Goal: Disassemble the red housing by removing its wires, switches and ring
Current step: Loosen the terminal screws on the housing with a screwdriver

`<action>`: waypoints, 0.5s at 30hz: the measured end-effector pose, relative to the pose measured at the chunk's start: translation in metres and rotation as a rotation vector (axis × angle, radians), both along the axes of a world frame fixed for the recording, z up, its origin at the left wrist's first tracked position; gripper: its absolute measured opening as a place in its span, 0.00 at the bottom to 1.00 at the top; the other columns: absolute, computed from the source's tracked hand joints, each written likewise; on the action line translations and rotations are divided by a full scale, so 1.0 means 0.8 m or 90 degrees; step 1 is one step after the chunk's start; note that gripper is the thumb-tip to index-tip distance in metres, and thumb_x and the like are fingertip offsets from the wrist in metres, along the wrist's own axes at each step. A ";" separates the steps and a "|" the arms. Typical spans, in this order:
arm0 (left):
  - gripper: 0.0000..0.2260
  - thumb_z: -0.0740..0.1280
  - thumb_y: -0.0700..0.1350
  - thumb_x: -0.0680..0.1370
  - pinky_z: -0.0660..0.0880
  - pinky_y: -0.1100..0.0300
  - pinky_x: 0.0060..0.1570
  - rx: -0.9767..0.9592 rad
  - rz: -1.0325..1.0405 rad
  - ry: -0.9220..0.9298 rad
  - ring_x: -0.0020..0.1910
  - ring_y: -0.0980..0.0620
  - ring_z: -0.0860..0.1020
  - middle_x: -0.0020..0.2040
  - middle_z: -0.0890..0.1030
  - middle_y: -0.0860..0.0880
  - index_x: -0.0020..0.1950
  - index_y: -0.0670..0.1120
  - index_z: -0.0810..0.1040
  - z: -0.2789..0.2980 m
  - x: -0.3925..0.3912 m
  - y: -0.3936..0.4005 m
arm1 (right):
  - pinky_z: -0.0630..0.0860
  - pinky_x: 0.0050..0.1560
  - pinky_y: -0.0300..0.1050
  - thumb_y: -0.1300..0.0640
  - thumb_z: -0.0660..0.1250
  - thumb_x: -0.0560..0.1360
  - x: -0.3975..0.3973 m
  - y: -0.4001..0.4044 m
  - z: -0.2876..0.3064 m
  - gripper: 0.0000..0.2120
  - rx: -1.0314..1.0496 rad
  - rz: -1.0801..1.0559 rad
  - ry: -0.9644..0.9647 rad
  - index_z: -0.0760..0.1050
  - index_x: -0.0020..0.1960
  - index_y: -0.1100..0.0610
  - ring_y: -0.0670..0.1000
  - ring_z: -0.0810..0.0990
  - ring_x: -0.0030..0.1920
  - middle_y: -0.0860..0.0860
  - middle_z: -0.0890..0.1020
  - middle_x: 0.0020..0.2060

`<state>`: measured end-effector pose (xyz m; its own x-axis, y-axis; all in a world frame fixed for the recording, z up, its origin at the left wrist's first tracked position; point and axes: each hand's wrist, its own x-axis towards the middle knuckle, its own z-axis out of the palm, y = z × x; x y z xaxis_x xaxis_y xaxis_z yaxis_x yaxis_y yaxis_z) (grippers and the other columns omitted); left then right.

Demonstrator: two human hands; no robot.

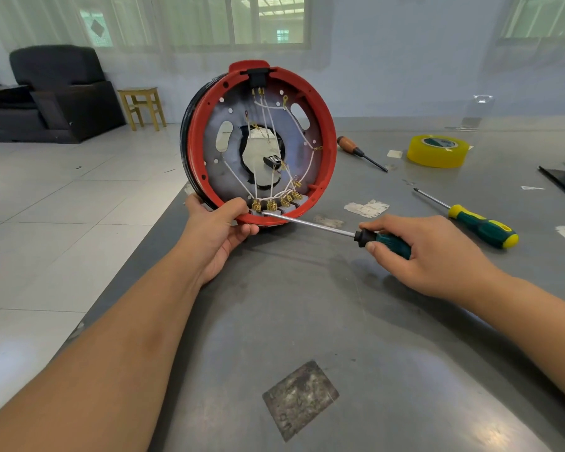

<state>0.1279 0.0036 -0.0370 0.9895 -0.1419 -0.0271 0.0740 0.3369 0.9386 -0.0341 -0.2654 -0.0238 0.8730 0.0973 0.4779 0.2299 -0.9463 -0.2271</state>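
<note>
The left hand (221, 223) grips the red housing (327, 132) rim at centre frame; the right hand (428, 252) holds a screwdriver (310, 223), its tip hidden among the brass terminals (256, 205).

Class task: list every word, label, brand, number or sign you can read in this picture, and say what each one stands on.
No text can be read here.
Yellow tape roll: a green and white label on its core, too blurred to read.
Red housing, both green-handled screwdrivers, wooden-handled screwdriver: no print shows.
</note>
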 end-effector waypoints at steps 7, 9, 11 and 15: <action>0.23 0.70 0.33 0.77 0.77 0.64 0.26 -0.024 0.013 0.016 0.29 0.47 0.81 0.47 0.81 0.38 0.67 0.45 0.65 -0.002 0.006 0.000 | 0.81 0.35 0.52 0.53 0.71 0.77 -0.004 0.005 0.000 0.18 -0.132 0.014 -0.094 0.80 0.66 0.53 0.58 0.85 0.43 0.50 0.87 0.50; 0.27 0.70 0.33 0.77 0.77 0.64 0.27 -0.018 0.020 0.016 0.29 0.47 0.81 0.47 0.80 0.38 0.73 0.41 0.65 -0.004 0.007 0.000 | 0.79 0.30 0.51 0.54 0.72 0.77 -0.004 0.005 0.000 0.18 -0.169 0.022 -0.119 0.80 0.65 0.54 0.58 0.84 0.39 0.51 0.86 0.48; 0.29 0.70 0.33 0.77 0.77 0.64 0.27 -0.014 0.026 0.016 0.29 0.46 0.81 0.47 0.80 0.38 0.76 0.39 0.65 -0.005 0.009 0.001 | 0.77 0.27 0.49 0.55 0.73 0.76 -0.004 0.005 0.000 0.18 -0.189 0.025 -0.136 0.80 0.65 0.55 0.58 0.84 0.37 0.51 0.86 0.47; 0.29 0.70 0.33 0.77 0.77 0.64 0.27 -0.004 0.035 0.013 0.29 0.46 0.81 0.48 0.79 0.36 0.76 0.36 0.65 -0.006 0.009 0.001 | 0.79 0.30 0.51 0.54 0.72 0.77 -0.003 0.005 -0.002 0.18 -0.161 0.030 -0.131 0.80 0.66 0.54 0.57 0.84 0.40 0.50 0.86 0.48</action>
<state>0.1353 0.0041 -0.0419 0.9951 -0.0877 -0.0459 0.0737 0.3470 0.9350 -0.0365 -0.2615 -0.0255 0.7527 0.2735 0.5988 0.2915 -0.9541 0.0693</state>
